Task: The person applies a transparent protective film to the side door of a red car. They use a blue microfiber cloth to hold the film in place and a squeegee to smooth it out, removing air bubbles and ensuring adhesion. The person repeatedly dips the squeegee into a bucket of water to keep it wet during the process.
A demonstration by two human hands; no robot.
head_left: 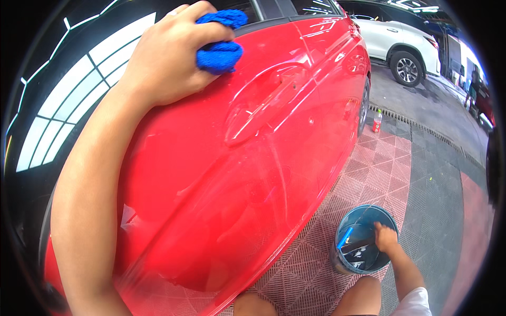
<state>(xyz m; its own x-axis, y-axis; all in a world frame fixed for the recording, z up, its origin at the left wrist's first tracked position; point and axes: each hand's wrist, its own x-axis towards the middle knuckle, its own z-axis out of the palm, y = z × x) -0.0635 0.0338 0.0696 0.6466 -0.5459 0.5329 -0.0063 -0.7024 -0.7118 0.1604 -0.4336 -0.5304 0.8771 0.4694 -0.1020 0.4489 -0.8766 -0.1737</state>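
My left hand (176, 52) grips a bunched blue microfibre cloth (219, 57) against the upper part of a red car door (179, 158), just below the window. Folds of the cloth bulge out between the fingers. Lower right, my right hand (386, 238) reaches into a dark blue bucket (338, 260) at its right inner side, fingers curled. What it holds, if anything, is hidden. Inside the bucket show a bright blue piece like a handle (345, 238), a dark flat thing beside it and shiny liquid. The recessed door handle (263, 108) lies right of my left hand.
Red and grey grid floor tiles (369, 168) lie beside the car. A small bottle with a red label (377, 121) stands near the car's wheel. Beyond a drain grate (421, 129) is a parked white car (392, 42). A person (470, 92) stands far off at right.
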